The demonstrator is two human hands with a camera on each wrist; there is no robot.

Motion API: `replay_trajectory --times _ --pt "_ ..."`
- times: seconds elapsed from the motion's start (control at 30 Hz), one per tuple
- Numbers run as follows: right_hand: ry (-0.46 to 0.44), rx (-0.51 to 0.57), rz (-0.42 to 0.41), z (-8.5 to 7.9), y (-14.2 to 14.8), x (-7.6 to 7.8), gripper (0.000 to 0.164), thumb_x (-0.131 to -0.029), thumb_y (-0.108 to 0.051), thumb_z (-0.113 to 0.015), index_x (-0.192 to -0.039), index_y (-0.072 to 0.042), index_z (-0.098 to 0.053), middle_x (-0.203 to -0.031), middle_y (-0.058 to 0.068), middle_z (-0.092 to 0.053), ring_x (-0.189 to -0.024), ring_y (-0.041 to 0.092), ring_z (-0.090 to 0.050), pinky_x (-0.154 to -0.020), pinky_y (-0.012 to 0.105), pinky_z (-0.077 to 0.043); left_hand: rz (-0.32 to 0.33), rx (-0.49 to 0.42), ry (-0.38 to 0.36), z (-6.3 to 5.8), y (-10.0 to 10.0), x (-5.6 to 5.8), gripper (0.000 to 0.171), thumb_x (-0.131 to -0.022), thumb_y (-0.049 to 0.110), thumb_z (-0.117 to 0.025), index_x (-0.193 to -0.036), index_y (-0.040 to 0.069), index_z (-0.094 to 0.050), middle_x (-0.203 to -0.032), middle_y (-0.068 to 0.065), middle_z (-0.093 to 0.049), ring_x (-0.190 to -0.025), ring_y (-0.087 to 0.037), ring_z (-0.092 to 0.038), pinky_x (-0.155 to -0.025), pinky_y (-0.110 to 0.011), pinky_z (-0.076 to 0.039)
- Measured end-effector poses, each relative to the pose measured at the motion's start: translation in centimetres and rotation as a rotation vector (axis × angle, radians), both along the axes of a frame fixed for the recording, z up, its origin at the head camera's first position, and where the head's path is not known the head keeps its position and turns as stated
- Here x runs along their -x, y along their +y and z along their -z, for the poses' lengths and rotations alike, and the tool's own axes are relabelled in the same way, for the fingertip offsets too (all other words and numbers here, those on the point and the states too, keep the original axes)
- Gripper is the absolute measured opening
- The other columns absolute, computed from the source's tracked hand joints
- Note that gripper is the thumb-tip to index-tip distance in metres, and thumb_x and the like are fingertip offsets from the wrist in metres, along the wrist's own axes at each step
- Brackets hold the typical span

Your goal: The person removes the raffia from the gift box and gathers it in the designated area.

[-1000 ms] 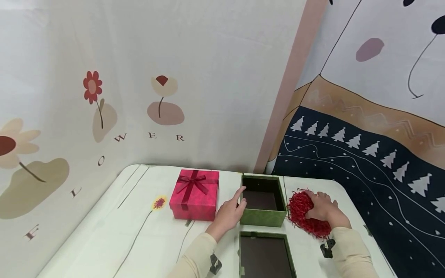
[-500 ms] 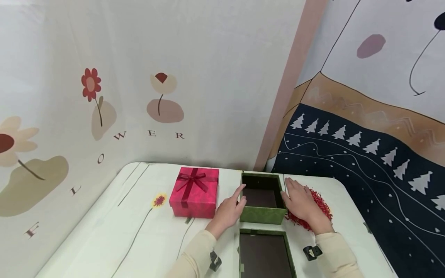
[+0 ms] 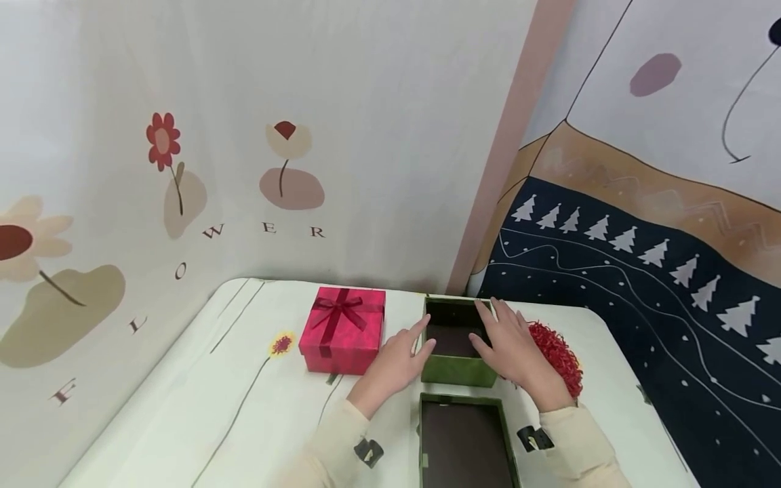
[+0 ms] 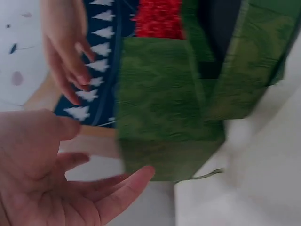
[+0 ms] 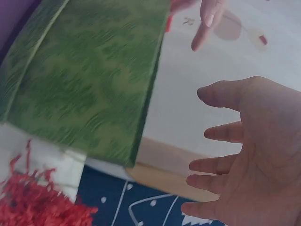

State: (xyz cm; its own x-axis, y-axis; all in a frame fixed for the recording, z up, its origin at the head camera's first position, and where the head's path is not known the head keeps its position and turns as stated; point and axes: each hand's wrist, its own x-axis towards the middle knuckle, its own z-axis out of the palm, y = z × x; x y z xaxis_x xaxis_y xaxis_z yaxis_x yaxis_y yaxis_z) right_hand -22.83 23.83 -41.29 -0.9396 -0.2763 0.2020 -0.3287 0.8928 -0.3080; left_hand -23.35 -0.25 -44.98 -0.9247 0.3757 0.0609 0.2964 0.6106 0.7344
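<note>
A deep green box (image 3: 459, 371) with a dark interior stands without its lid on the table. My left hand (image 3: 393, 362) is at its left side, fingers spread; in the left wrist view the fingertips reach the near edge of the box (image 4: 155, 89), but contact is unclear. Over the box's right side is my right hand (image 3: 512, 349), fingers extended and holding nothing. The right wrist view shows that palm (image 5: 258, 160) beside the green wall (image 5: 89, 89). Red shredded paper (image 3: 560, 356) lies in a heap to the right, partly hidden by the right hand and wrist.
A shallow green lid (image 3: 466, 444), inner side up, lies in front of the box. Left of the left hand sits a pink gift box (image 3: 343, 332) with a dark red ribbon bow. Printed fabric (image 3: 390, 149) hangs behind the white table (image 3: 244, 393).
My right hand has left the red shredded paper and moved left to the green box's right side. My left hand has stayed near the box's left side.
</note>
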Motion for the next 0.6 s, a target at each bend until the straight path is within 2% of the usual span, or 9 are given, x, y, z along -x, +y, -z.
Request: replay_trajectory --times 0.13,0.27,0.33,0.43,0.6 --pt "0.017 0.022 -0.044 -0.6 -1.5 0.2 0.062 -0.101 -0.022 -0.067 -0.152 0.006 -0.044 -0.154 0.038 -0.037 -0.146 0.054 -0.031 -0.116 0.071 -0.023 -0.025 -0.067 -0.016 -1.8 -2.6 -0.3 0.055 -0.105 0.031 -0.059 -0.157 0.022 -0.046 -0.141 -0.014 -0.059 -0.113 -0.031 -0.065 -0.078 -0.041 -0.06" --pt "0.033 0.066 -0.093 -0.7 -3.1 0.8 0.062 -0.101 -0.02 -0.067 -0.152 0.006 -0.044 -0.153 0.037 -0.038 -0.144 0.054 -0.035 -0.115 0.068 -0.029 -0.15 -0.138 -0.003 -2.9 -5.9 -0.1 0.049 -0.104 0.027 -0.062 -0.152 0.023 -0.054 -0.138 -0.009 -0.062 -0.11 -0.027 -0.064 -0.078 -0.036 -0.059" --pt "0.029 0.085 -0.114 -0.8 -4.1 1.2 0.063 -0.101 -0.021 -0.067 -0.153 0.005 -0.043 -0.154 0.037 -0.037 -0.144 0.052 -0.036 -0.115 0.067 -0.031 -0.218 -0.173 0.009 -3.0 -7.7 0.2 0.045 -0.104 0.024 -0.062 -0.149 0.022 -0.057 -0.134 -0.007 -0.064 -0.107 -0.026 -0.064 -0.079 -0.037 -0.058" --pt "-0.005 0.121 -0.141 -1.3 -5.7 1.7 0.065 -0.102 -0.022 -0.065 -0.155 0.005 -0.039 -0.157 0.035 -0.035 -0.146 0.05 -0.035 -0.115 0.064 -0.034 -0.308 -0.209 0.041 -2.8 -10.1 1.1 0.042 -0.105 0.022 -0.061 -0.146 0.017 -0.059 -0.132 -0.008 -0.066 -0.111 -0.028 -0.064 -0.087 -0.042 -0.058" --pt "-0.088 0.181 -0.132 -2.1 -8.5 3.1 0.067 -0.104 -0.023 -0.064 -0.157 0.005 -0.034 -0.158 0.03 -0.034 -0.147 0.044 -0.035 -0.115 0.058 -0.037 -0.452 -0.172 0.054 -1.8 -13.7 2.8 0.042 -0.107 0.021 -0.055 -0.148 0.009 -0.055 -0.141 -0.02 -0.06 -0.132 -0.037 -0.055 -0.106 -0.052 -0.049"
